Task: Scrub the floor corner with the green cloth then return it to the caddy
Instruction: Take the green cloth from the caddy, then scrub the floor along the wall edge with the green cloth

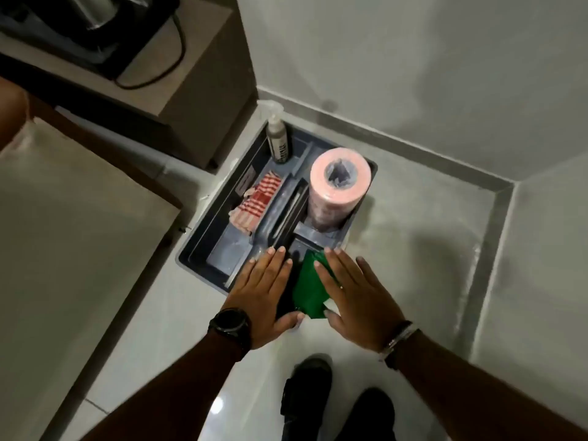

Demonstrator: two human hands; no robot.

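A dark grey caddy (203, 229) stands on the tiled floor near a wall corner (506, 189). The green cloth (310, 291) lies folded in the caddy's near right compartment, partly under my hands. My left hand (265, 288) hovers flat with fingers spread, a black watch on its wrist, just left of the cloth. My right hand (356, 297) is also flat with fingers apart, its fingertips over the cloth's right edge. Neither hand grips the cloth.
In the caddy stand a pink roll (339, 186) and a spray bottle (278, 138), with a red striped cloth (257, 200) lying beside them. A beige cabinet (197, 100) and a bed edge (79, 218) are on the left. My shoes (305, 396) are below.
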